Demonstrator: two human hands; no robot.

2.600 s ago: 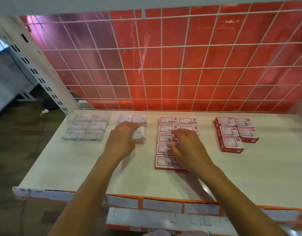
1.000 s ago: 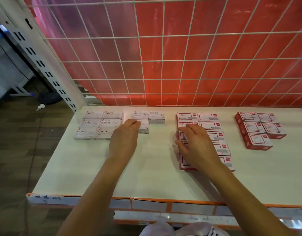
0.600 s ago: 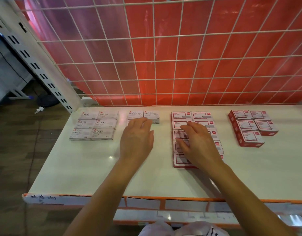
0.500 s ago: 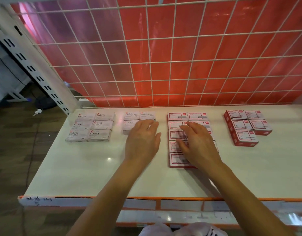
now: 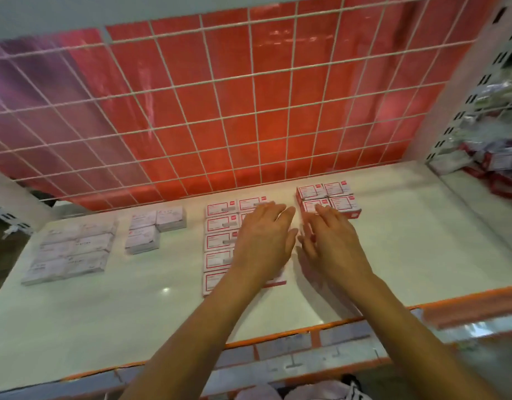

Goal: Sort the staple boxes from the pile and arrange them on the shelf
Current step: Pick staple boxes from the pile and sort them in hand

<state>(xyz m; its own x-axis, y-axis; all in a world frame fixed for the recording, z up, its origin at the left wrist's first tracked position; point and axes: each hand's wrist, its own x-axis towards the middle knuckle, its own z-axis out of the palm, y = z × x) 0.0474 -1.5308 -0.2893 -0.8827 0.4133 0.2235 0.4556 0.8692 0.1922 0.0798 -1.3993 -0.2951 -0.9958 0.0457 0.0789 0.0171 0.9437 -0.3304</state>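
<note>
**Op:** What changed in the last half sec?

**Ann:** Both your hands slid right. Your left hand [image 5: 263, 241] was btw the small grey group [image 5: 154, 226] and the red-and-white block [image 5: 220, 241]. Now it lies flat over that block's right column. Your right hand [image 5: 332, 243] has left the block and sits in the gap beside the dark red group [image 5: 328, 197], fingertips at its near edge. The view swung right too, so the pile [image 5: 491, 166] now shows far right, in the next bay.

**Op:** Holding anything?

**Ann:** No. Left: fingers straight, close together, palm down, gripping nothing. Right: fingers straight, slightly spread, empty. Can't tell if a box sits under that palm.

**Op:** Where are the boxes?

**Ann:** Four sorted grps across the white shelf [image 5: 393, 269]. L to R: big grey group [image 5: 70, 252], small grey, the block, dark red. All sit toward the far side, by the wire grid [image 5: 220, 111].

**Op:** Meaning?

**Ann:** Prob you're done tidying the grey side and are now squaring up the red grps. The pile has stock left, so sorting isn't finished.
</note>
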